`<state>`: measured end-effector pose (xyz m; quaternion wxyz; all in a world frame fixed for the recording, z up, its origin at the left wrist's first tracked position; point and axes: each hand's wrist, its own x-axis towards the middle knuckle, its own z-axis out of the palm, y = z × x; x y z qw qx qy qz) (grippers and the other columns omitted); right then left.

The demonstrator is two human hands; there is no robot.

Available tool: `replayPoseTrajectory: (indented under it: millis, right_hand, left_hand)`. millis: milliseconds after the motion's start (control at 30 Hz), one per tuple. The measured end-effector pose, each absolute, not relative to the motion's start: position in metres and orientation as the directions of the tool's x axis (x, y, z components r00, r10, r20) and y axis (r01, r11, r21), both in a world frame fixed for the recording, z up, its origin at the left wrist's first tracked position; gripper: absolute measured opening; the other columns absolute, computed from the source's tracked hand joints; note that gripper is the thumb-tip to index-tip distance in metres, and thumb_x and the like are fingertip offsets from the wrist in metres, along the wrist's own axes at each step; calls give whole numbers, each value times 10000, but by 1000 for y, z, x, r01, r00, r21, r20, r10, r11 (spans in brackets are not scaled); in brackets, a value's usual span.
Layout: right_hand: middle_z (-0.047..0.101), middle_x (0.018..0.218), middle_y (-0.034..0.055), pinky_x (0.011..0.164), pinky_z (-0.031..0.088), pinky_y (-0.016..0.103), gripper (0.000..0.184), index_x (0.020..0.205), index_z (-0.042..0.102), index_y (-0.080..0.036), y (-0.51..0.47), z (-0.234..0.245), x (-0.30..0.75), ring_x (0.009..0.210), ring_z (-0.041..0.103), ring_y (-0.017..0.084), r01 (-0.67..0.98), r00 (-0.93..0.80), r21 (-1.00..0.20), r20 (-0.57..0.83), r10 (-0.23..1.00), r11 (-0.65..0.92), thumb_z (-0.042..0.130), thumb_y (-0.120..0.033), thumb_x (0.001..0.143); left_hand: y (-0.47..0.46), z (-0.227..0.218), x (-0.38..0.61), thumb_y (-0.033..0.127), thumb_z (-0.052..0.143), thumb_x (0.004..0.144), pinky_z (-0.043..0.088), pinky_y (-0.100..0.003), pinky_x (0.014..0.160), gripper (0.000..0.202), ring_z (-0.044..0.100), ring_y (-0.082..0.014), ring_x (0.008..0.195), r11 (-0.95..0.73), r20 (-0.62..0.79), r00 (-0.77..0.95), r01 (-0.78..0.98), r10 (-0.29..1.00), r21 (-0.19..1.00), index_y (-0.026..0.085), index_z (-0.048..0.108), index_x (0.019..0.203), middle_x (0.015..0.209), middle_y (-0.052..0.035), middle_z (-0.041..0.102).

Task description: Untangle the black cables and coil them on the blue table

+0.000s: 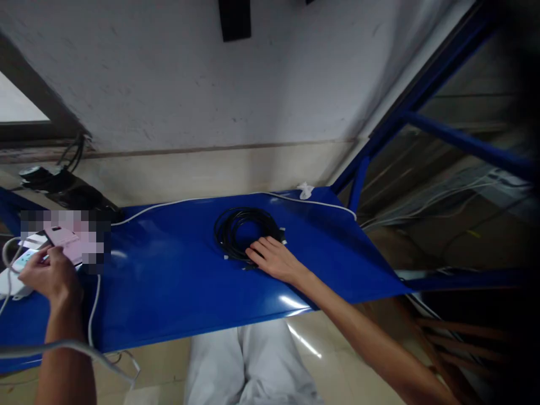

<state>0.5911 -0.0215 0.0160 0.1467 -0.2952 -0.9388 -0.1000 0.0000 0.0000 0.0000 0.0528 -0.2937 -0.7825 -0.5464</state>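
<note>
Cord: a thick, smooth grey cord [84, 347] is nearest the camera, crossing in front of the left forearm and hiding a strip of it.
Coil: black cable, glossy and round in section, wound in loose loops [230, 232] on the surface [164, 275], right of its middle; pale plugs [282, 230] poke out at the edge.
Right hand: the right hand [276, 260] lies over the coil's near right part and covers it; fingers slightly bent, close together, touching the loops; whether they grip, I cannot tell.
Surface: flat blue sheet, shiny, with white glare near its front edge.
Left hand: the left hand [53, 273], well apart from the coil, has its fingers pinched on the edge of a phone [70, 246], flat and pink-screened, partly blurred out.
Strip: white power strip [17, 281], left of the phone.
Wire: thin white wire [202, 199] along the back edge; a crumpled white scrap [305, 190] just beside it.
Back left: a dark, bulky object [76, 188], unclear.
Wall: grey, scuffed wall [189, 84] with a paler band below.
Right: blue frame [396, 135] of straight bars.
Below: pale, wrinkled cloth trousers [253, 365] and glossy floor tiles [164, 360].
</note>
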Motion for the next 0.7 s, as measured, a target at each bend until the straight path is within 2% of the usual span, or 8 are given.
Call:
replayPoseTrajectory:
  millis: [100,233,300,367,567,700]
  right_hand:
    - [729,1130,132,808,528,406,239,1309,653,-185,-24,19,596,966,651,267,598,-724,-3,426,542,801,550,-187,1093]
    - [699,1129,140,814,535,406,297,1306,612,-173,-30,21,595,971,653,269,647,-473,-275,586,658,711,681,-327,1061]
    - [691,1127,137,814,534,406,303,1293,607,-181,-32,21,593,970,653,269,663,-384,-345,605,698,664,701,-336,1050]
    - [691,1128,137,822,530,412,290,1293,613,-180,-35,19,590,978,648,274,678,-407,-324,582,704,660,698,-314,1050]
    - [693,1141,128,866,505,420,240,1302,656,-171,-38,16,589,1013,622,278,675,-651,-115,373,662,729,629,-253,1078]
    - [685,1150,123,887,504,417,238,1291,684,-185,-41,18,599,1023,608,276,674,-697,-83,256,670,734,623,-279,1081]
  left_hand:
    - [2,-5,-4,330,625,777,452,-328,671,515,595,-215,736,187,426,-814,525,394,830,25,809,1149,811,-55,658]
    - [3,-10,-5,314,632,752,450,-315,671,533,603,-203,739,119,442,-815,515,375,849,26,804,1166,850,-63,682]
    - [3,-10,-5,308,646,741,450,-316,672,526,601,-195,737,100,445,-818,509,365,855,39,806,1164,849,-55,678]
    - [3,-9,-4,307,660,740,449,-318,657,509,595,-193,730,95,440,-821,503,365,859,50,805,1154,828,-46,662]
    - [6,-8,-6,345,736,707,512,-312,583,432,599,-186,698,102,406,-814,485,415,869,75,728,1044,808,-40,613]
    - [4,-9,-7,364,751,741,601,-377,655,390,656,-229,805,127,392,-807,489,442,863,126,686,1043,869,-64,625]
